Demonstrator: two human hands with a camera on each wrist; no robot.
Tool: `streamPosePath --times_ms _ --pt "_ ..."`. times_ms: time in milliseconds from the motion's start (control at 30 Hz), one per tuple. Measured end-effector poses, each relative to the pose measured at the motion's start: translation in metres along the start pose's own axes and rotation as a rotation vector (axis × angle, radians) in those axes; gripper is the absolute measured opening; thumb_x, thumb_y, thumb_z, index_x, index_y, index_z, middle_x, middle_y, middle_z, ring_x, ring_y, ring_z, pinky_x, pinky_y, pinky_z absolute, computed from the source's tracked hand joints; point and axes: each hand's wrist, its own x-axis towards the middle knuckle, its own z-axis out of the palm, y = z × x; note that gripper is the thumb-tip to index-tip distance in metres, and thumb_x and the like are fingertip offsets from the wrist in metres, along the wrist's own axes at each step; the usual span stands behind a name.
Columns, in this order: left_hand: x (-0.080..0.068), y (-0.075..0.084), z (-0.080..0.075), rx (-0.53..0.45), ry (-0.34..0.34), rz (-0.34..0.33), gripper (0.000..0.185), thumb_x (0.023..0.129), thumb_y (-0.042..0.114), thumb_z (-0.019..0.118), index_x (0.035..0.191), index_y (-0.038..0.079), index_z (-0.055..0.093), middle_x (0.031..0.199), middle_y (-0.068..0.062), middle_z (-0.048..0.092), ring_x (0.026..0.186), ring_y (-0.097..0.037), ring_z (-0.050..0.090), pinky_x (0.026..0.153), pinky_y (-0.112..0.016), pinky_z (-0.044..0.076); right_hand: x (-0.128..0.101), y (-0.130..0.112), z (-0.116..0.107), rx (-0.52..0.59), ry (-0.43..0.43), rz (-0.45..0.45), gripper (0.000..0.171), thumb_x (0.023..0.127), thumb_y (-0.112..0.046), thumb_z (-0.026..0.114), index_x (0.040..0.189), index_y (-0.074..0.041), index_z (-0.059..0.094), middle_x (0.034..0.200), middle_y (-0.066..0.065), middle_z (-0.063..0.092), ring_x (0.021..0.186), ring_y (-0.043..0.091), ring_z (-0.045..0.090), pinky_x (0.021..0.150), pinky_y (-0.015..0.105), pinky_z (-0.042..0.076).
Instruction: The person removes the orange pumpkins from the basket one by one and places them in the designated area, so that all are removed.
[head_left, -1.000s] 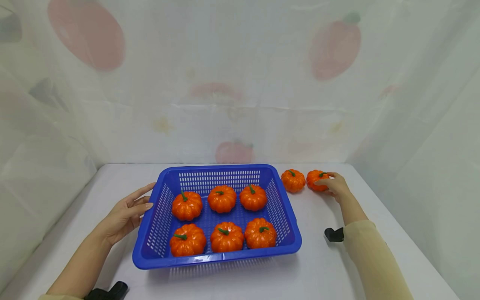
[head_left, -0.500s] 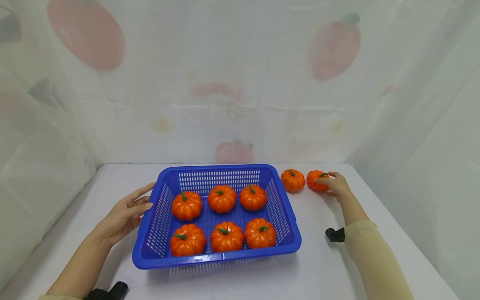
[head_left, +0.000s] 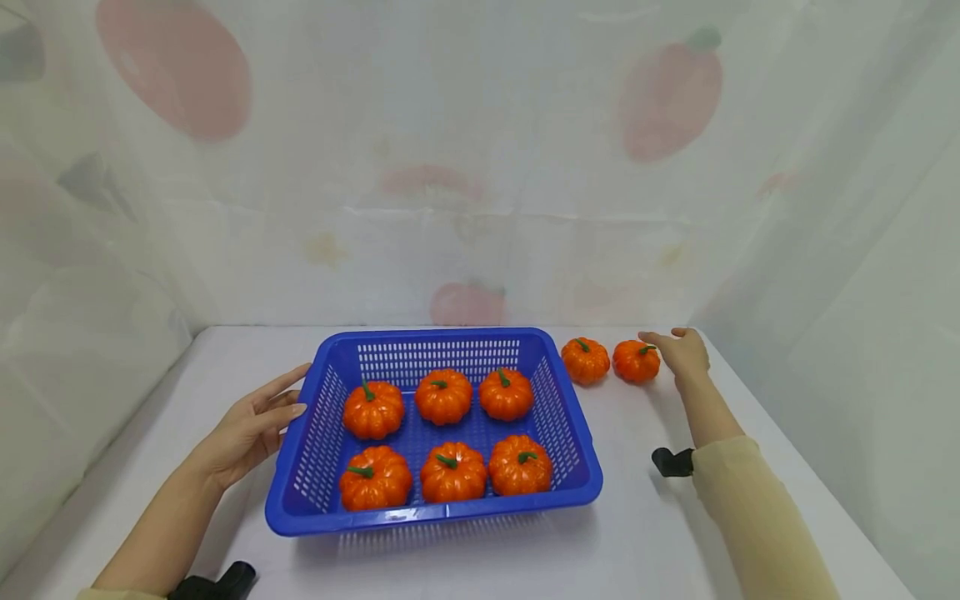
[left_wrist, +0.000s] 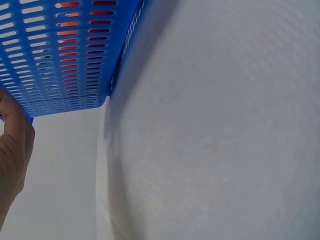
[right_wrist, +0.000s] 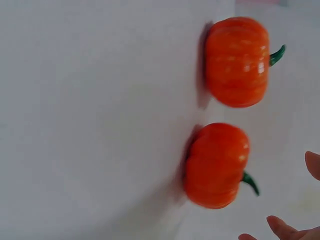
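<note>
In the head view, a blue plastic basket (head_left: 433,518) with slotted walls holds several small orange pumpkins, such as the front middle one (head_left: 453,475). My left hand (head_left: 247,433) rests at the basket's left rim, its thumb and fingers touching the edge, some fingertips hidden. Two more pumpkins lie on the table right of the basket: a nearer one (head_left: 586,362) and an outer one (head_left: 636,362). My right hand (head_left: 686,354) is just right of the outer pumpkin (right_wrist: 217,166), fingers spread and apart from it; the right wrist view shows only its fingertips (right_wrist: 282,229).
The white table (head_left: 615,542) is bounded by a pale printed curtain (head_left: 480,167) behind and on both sides. Black wrist mounts (head_left: 217,582) show at both forearms. The basket wall (left_wrist: 65,55) fills the top left of the left wrist view.
My right hand has come away from the outer pumpkin, lifting and shifting slightly right with its fingers spreading. That pumpkin stays on the table. My left hand and the basket have not moved.
</note>
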Motion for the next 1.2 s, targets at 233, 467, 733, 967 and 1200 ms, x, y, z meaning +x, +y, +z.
streamPosePath --times_ms 233,467,733,967,1200 --pt "-0.001 0.002 0.001 0.008 0.01 -0.001 0.061 0.104 0.005 0.041 0.159 0.019 0.018 0.115 0.006 0.066 0.097 -0.008 0.071 0.085 -0.026 0.061 -0.02 -0.035 0.003 0.057 -0.016 -0.116 0.082 0.093 -0.042 0.061 0.155 -0.004 0.025 0.161 0.023 0.025 0.144 0.043 0.034 0.118 0.056 0.034" --pt "-0.002 0.003 0.001 0.016 0.022 -0.014 0.062 0.104 0.006 0.041 0.16 0.018 0.015 0.115 0.006 0.066 0.097 -0.007 0.071 0.085 -0.026 0.061 -0.057 -0.081 0.015 0.107 -0.112 -0.289 0.077 0.091 -0.039 0.066 0.153 -0.01 0.031 0.161 0.019 0.029 0.146 0.041 0.033 0.12 0.058 0.031" --pt "-0.002 0.003 0.003 0.02 0.057 -0.044 0.064 0.104 0.008 0.044 0.16 0.018 0.015 0.115 0.007 0.065 0.097 -0.006 0.07 0.086 -0.025 0.06 -0.102 -0.127 0.042 0.109 -0.246 -0.527 0.065 0.09 -0.037 0.069 0.147 -0.019 0.044 0.157 0.012 0.039 0.143 0.037 0.036 0.116 0.057 0.037" --pt "-0.005 0.005 0.006 0.026 0.076 -0.04 0.063 0.104 0.008 0.045 0.159 0.016 0.016 0.115 0.007 0.066 0.096 -0.006 0.071 0.086 -0.026 0.06 -0.135 -0.15 0.079 0.097 -0.413 -0.631 0.059 0.088 -0.036 0.071 0.142 -0.025 0.049 0.153 0.007 0.044 0.137 0.036 0.043 0.11 0.055 0.044" --pt "-0.002 0.005 0.014 0.08 0.117 -0.056 0.066 0.103 0.011 0.048 0.159 0.011 0.014 0.117 0.009 0.066 0.099 -0.007 0.07 0.087 -0.026 0.06 -0.153 -0.156 0.115 0.076 -0.535 -0.667 0.055 0.086 -0.034 0.073 0.137 -0.026 0.054 0.147 0.006 0.05 0.128 0.034 0.05 0.105 0.051 0.049"
